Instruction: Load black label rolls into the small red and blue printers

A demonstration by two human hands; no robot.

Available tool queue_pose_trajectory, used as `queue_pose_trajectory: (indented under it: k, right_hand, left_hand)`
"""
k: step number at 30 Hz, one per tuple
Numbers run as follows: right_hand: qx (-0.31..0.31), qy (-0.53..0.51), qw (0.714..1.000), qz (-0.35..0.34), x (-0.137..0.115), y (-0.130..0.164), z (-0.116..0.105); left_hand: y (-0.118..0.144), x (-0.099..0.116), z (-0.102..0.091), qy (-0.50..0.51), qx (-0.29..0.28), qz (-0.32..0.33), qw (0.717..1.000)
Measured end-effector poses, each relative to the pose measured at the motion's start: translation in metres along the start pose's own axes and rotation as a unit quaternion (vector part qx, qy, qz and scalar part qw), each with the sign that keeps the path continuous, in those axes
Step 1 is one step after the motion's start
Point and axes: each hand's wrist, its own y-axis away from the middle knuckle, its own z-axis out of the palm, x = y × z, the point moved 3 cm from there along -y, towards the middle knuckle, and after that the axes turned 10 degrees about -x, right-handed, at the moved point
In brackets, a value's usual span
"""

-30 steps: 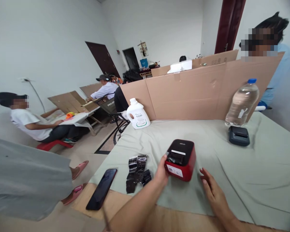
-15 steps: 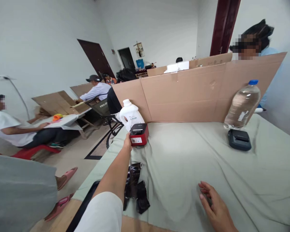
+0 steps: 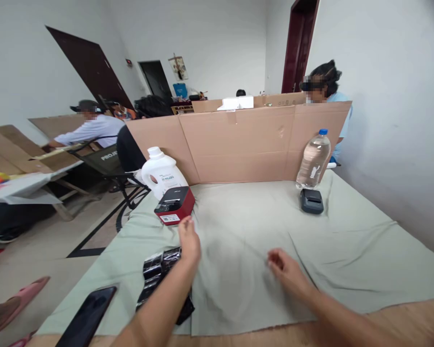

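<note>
My left hand [image 3: 190,238] is over the cloth just in front of a red-and-black boxy device [image 3: 175,204] with a white label on its side. It holds nothing I can see, and its fingers are loosely extended and slightly blurred. Partly hidden under my left forearm lie shiny black plastic-wrapped rolls [image 3: 162,264]. Over the middle of the cloth hovers my right hand [image 3: 284,267], its fingers loosely bent and apart with nothing in them. Farther off on the right sits a small dark boxy device [image 3: 311,201].
A white jug [image 3: 164,171] stands behind the red device. At the back, a cardboard panel [image 3: 238,144] borders the green cloth [image 3: 246,212]. A clear bottle with a blue cap [image 3: 314,159] leans right. A phone [image 3: 88,315] lies front left. Another person [image 3: 336,96] is behind the panel.
My left hand has come away from the red device and back towards me. My right hand has moved forward and inward, its fingers more bent. The camera view has turned right.
</note>
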Motion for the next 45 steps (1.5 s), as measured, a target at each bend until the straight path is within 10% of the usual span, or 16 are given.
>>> queue_pose_trajectory:
  k: [5,11,17,21,28,34,45]
  right_hand:
    - [0.184,0.159,0.964,0.104,0.039,-0.102,-0.111]
    - [0.191,0.251,0.895,0.317,0.086,-0.147,-0.161]
    - [0.208,0.233,0.901,0.302,0.08,-0.134,-0.138]
    - [0.163,0.196,0.962,0.099,0.04,-0.095,-0.087]
    - [0.075,0.164,0.977,-0.116,-0.052,0.026,0.034]
    - [0.046,0.018,0.992,-0.118,-0.055,0.043,0.056]
    - [-0.012,-0.247,0.968,-0.042,-0.024,0.012,0.064]
  left_hand:
    - [0.132,-0.021,0.033,0.102,-0.161,-0.111,0.975]
    - [0.157,-0.021,0.039,0.067,-0.288,-0.045,0.954]
    - [0.156,-0.012,0.038,0.032,-0.32,-0.004,0.947]
    - [0.163,-0.01,0.041,0.128,-0.362,-0.051,0.922]
    - [0.171,0.001,0.043,0.412,-0.467,-0.243,0.744]
    - [0.156,0.003,0.032,0.343,-0.417,-0.215,0.814]
    - [0.153,-0.003,0.037,0.292,-0.472,-0.172,0.814]
